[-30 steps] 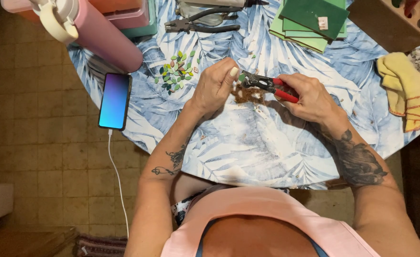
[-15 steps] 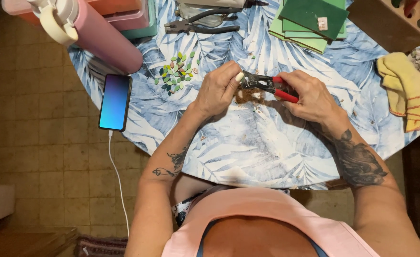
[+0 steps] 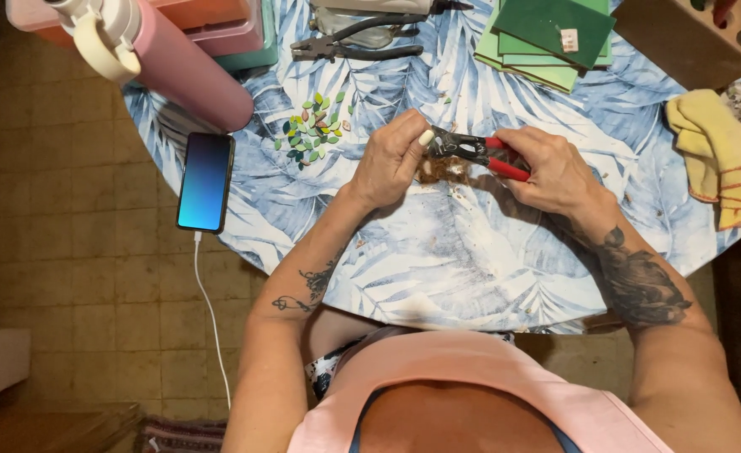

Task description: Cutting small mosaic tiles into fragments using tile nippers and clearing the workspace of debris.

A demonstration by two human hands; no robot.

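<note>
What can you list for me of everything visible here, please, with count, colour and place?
nippers: one, red handles, held in the right hand above the table middle
small tile pieces: a cluster, green and mixed colours, left of the hands
brown crumbs: one small heap, under the nippers
pliers: one, dark, top centre
green sheets: a stack, top right
bottle: one, pink, lying top left
phone: one, blue screen, left table edge, white cable attached
cloth: one, yellow, right edge
table: one, round, blue leaf-print cover
left hand: fingers at the nipper tip
right hand: closed around the handles
</note>
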